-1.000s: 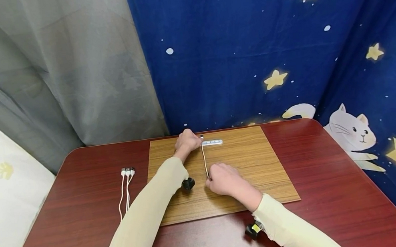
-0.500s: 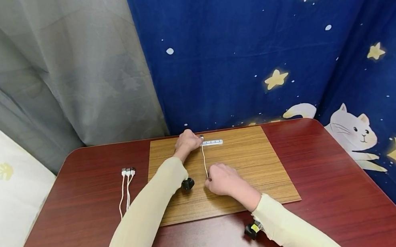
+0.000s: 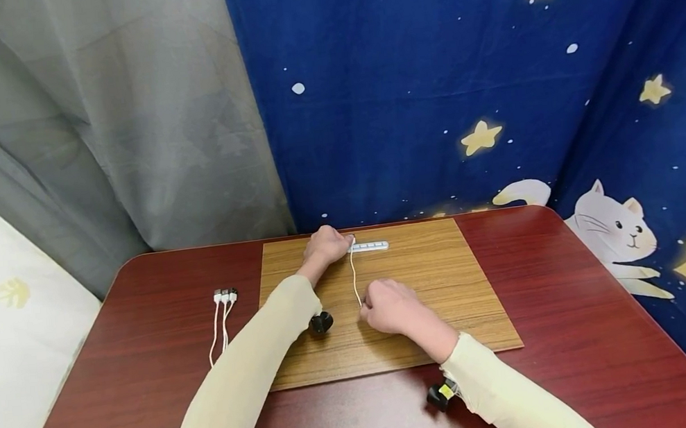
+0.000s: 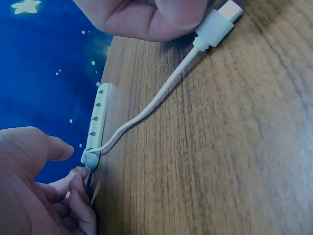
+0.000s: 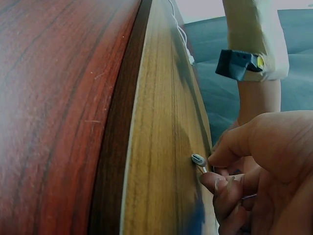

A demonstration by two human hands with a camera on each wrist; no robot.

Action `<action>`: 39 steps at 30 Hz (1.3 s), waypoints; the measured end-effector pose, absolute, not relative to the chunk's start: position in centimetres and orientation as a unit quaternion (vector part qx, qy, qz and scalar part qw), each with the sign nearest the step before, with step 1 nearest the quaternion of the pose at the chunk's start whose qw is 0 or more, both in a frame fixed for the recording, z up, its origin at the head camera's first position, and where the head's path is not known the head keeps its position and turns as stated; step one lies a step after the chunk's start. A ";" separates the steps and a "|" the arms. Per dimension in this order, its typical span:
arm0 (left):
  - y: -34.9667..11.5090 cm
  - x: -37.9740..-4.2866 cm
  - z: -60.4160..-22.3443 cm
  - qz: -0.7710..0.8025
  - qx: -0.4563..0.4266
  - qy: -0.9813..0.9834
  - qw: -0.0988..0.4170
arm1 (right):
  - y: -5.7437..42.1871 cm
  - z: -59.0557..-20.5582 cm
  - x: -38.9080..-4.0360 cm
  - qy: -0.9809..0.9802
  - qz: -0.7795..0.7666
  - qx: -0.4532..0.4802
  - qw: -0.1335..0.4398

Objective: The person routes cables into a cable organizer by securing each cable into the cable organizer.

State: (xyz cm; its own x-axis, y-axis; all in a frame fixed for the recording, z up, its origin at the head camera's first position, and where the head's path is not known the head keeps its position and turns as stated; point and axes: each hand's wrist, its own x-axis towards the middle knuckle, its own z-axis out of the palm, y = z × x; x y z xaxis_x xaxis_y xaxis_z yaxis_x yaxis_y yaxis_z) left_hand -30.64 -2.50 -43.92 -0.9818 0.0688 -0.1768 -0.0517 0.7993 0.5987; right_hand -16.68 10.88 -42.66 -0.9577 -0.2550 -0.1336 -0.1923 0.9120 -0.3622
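A white charging cable (image 3: 354, 275) runs across the wooden board (image 3: 445, 287) between the two hands. My left hand (image 3: 324, 244) is at the left end of a pale slotted cable clip strip (image 3: 373, 246), its fingers curled round the cable's far end, which they partly hide. In the left wrist view, the cable passes into the end slot of the clip strip (image 4: 97, 117), with the thumb lifted a little off it. My right hand (image 3: 393, 308) pinches the near end of the cable just behind its small USB-C connector (image 5: 198, 159), whose tip sticks out past the fingers.
Several more white USB cables (image 3: 224, 297) lie side by side on the dark red table (image 3: 162, 344), left of the board, partly behind the left sleeve (image 3: 253, 370). Behind the table's far edge hang a grey curtain (image 3: 170, 120) and a blue curtain (image 3: 369, 100) with stars.
By the left thumb, the cable's far end has tipped over; its dark plug tip, visible earlier, no longer shows. The right hand has shifted very slightly right in the view.
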 end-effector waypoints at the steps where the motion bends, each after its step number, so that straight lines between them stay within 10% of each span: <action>1: -2.6 -30.6 -43.9 0.317 0.006 0.944 0.093 | 10.9 -42.6 -16.7 0.973 -0.179 -0.115 0.088; 39: -12.8 -23.3 -39.5 0.290 0.115 0.949 0.038 | 10.5 -42.1 -16.7 0.910 -0.333 -0.244 0.022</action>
